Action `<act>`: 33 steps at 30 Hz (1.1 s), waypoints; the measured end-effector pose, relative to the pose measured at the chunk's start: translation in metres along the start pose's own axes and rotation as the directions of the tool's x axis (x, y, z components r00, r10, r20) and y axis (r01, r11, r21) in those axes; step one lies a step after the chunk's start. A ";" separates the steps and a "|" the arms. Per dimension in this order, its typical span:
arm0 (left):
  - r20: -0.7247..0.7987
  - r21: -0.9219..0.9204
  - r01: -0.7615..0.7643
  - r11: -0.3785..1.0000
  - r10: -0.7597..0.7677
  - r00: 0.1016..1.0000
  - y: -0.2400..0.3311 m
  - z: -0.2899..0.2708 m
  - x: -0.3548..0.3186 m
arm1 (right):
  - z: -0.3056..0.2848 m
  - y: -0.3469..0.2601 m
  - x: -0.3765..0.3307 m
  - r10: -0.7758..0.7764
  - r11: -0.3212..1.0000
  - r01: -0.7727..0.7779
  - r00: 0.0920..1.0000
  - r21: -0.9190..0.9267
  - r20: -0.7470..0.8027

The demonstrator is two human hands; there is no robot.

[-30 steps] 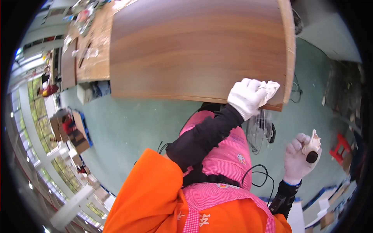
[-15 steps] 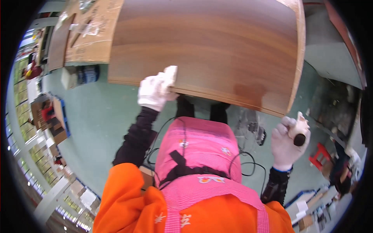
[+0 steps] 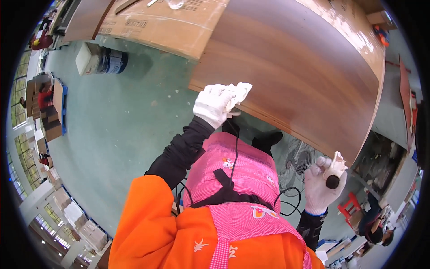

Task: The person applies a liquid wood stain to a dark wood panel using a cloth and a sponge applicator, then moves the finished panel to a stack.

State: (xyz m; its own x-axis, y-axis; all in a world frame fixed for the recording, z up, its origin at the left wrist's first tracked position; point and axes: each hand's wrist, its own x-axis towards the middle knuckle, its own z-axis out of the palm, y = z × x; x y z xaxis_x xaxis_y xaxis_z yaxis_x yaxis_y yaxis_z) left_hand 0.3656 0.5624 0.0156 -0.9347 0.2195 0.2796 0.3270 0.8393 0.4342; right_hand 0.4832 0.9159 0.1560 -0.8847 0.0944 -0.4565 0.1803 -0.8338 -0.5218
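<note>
A brown wood-grain board (image 3: 291, 76) lies flat in front of me. At its front edge my left hand (image 3: 210, 105), in a white glove, is closed on a crumpled white cloth (image 3: 242, 91), which touches the edge. Just off the board's near right corner, my right hand (image 3: 320, 188) is also gloved and closed on a pale, crumpled wad (image 3: 338, 164) with a dark round end (image 3: 332, 182). I cannot make out exactly what that held thing is.
Cardboard (image 3: 165, 22) extends to the board's left. A bucket (image 3: 112, 60) stands on the green floor at left. Under the board's right front stands a fan (image 3: 298, 159). Black cables (image 3: 293, 204) hang by my apron. A red stool (image 3: 348, 205) and another person (image 3: 374, 231) are at right.
The view has turned, and the board now lies slanted, farther right. My left hand still holds the cloth at the board's edge. My right hand keeps its hold near the corner.
</note>
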 end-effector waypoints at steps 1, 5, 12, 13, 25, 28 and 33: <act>-0.008 0.028 -0.002 1.000 0.002 1.000 -0.012 -0.005 0.000 | 0.008 0.010 0.000 0.012 1.000 -0.012 1.000 -0.016 -0.007; -0.058 0.128 0.070 0.989 -0.063 0.996 -0.078 -0.026 -0.003 | 0.032 0.030 -0.003 0.021 0.999 -0.022 0.999 -0.032 -0.030; 0.473 -0.440 0.809 0.390 -0.665 0.578 -0.256 -0.029 -0.028 | 0.043 0.029 -0.012 0.004 0.978 -0.016 0.998 0.210 0.058; 0.587 -0.671 0.729 -0.137 -0.699 0.408 -0.280 -0.029 -0.038 | 0.043 0.029 -0.017 -0.020 0.974 0.011 0.999 0.225 0.038; 0.044 -0.328 0.269 0.906 -0.270 0.962 -0.314 -0.154 0.053 | 0.016 0.033 -0.055 -0.250 0.933 0.274 0.960 0.235 -0.126; -0.032 -0.122 0.085 0.989 -0.090 0.995 -0.296 -0.189 0.116 | 0.014 0.039 -0.058 -0.257 0.924 0.295 0.950 0.243 -0.177; -0.075 0.099 -0.129 0.987 0.137 0.988 -0.321 -0.172 0.184 | 0.011 0.042 -0.061 -0.244 0.922 0.295 0.946 0.251 -0.215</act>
State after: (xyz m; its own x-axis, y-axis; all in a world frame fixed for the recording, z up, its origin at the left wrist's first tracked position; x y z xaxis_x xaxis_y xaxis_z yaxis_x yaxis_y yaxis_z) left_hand 0.1125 0.2478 0.0750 -0.8681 0.2943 0.3997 0.4296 0.8489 0.3079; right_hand 0.5399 0.8691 0.1695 -0.7881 0.4100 -0.4592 -0.2027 -0.8772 -0.4353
